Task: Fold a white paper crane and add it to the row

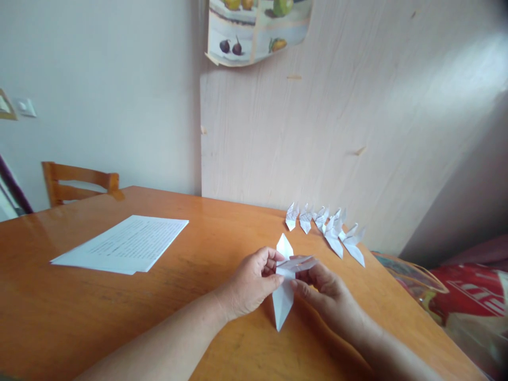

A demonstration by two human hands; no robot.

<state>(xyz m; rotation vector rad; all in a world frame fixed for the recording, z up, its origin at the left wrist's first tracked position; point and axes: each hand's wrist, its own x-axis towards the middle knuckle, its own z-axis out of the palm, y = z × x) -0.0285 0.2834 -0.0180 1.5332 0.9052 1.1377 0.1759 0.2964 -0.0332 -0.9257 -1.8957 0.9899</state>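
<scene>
Folded paper (pixel 282 304) is between my two hands, over the desk (pixel 222 222). The fingers of my left hand (pixel 250 283) are pinched on its left side, near the middle. The fingers of my right hand (pixel 333 291) grip it from the right, partly hidden behind the raised flap (pixel 299 263). One sharp end points toward me, the other away; small paper figures (pixel 334 234) sit farther to the right.

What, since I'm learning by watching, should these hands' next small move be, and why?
Perhaps the right hand should press firmly along the base of the raised flap while the left hand steadies the folded paper. Both hands grip the paper near its middle, and the flap juts out toward the person's right.
</scene>
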